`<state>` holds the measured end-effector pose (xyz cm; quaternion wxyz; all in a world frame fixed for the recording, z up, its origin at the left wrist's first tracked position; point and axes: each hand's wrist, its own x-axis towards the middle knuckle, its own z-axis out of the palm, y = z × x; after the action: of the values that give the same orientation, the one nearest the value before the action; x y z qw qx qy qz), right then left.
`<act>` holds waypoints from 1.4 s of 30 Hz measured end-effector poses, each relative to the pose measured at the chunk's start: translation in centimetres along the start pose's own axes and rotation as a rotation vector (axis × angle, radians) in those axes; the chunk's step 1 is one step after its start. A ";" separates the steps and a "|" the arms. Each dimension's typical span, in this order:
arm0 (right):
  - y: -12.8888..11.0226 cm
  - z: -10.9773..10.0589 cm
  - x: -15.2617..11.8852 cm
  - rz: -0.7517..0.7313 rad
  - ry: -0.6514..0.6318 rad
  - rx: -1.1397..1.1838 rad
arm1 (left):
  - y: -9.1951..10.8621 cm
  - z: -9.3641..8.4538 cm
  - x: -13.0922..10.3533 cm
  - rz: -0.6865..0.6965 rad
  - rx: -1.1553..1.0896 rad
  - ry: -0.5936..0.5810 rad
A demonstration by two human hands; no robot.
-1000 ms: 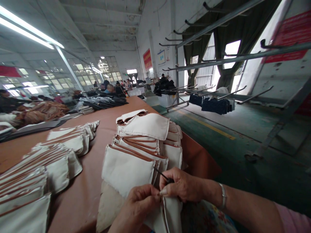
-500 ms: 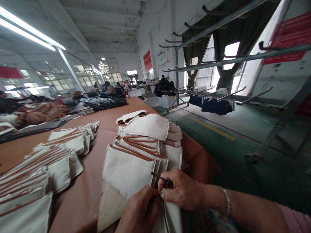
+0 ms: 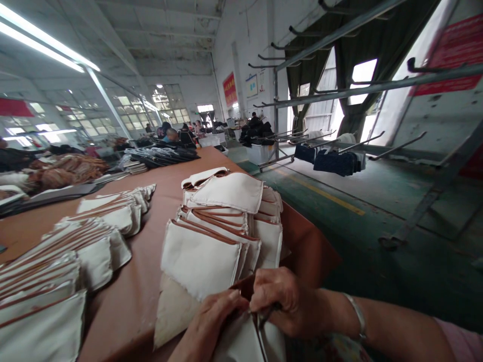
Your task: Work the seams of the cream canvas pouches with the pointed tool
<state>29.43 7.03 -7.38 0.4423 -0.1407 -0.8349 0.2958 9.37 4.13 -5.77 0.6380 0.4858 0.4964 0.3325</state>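
At the near table edge, my left hand (image 3: 211, 319) is closed on the top edge of a cream pouch piece (image 3: 236, 344) with a dark slit or seam down its right side. My right hand (image 3: 281, 299) meets it there, fingers curled round a slim dark tool (image 3: 267, 315); its tip points down at the seam, and its exact kind is mostly hidden by the fingers. Just beyond both hands lies a pile of cream pouches (image 3: 199, 256) with brown edging, overlapping one another. A beige sheet (image 3: 171, 311) sticks out under the pile.
Several rows of similar pouches (image 3: 96, 256) lie along the left of the brown-covered table (image 3: 113, 322). Dark pieces (image 3: 162, 156) are heaped farther back. On the right, a metal rack (image 3: 339, 95) with long prongs stands on the green floor. People work in the distance.
My right hand has turned over, so the tool that pointed up and left now points down into the seam. My left hand has flattened somewhat over the pouch, showing more of its cream face.
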 end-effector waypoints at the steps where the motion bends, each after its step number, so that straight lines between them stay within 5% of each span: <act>1: 0.1 -0.1 -0.1 -0.036 -0.027 -0.048 | -0.1 0.0 0.0 -0.026 -0.020 -0.015; 5: 0.2 -0.5 -0.3 -0.107 -0.139 -0.255 | -0.5 -0.3 0.1 -0.130 -0.002 -0.128; 11: -0.4 -0.9 -0.5 -0.102 -0.143 -0.165 | 0.7 -0.1 -0.9 0.043 0.299 -0.122; 16: -1.5 -2.2 0.2 0.391 -0.158 0.337 | 1.8 0.6 -2.0 0.196 0.479 -0.050; 19: -1.6 -2.7 1.0 0.558 -0.202 0.354 | 1.8 0.9 -2.1 0.277 0.564 0.009; 27: -0.8 -2.2 1.5 0.343 -0.347 0.206 | 1.3 1.5 -2.4 0.368 0.602 0.094; 35: -1.0 -1.3 0.6 0.493 -0.221 0.424 | 1.1 1.2 -2.3 0.111 0.225 -0.109; 42: -1.6 -1.9 1.0 0.353 -0.255 0.262 | 1.5 0.3 -1.8 0.056 0.197 -0.197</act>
<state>30.46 6.99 -4.87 0.2892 -0.1874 -0.8010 0.4895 9.24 2.82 -3.75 0.6232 0.5900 0.4478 0.2508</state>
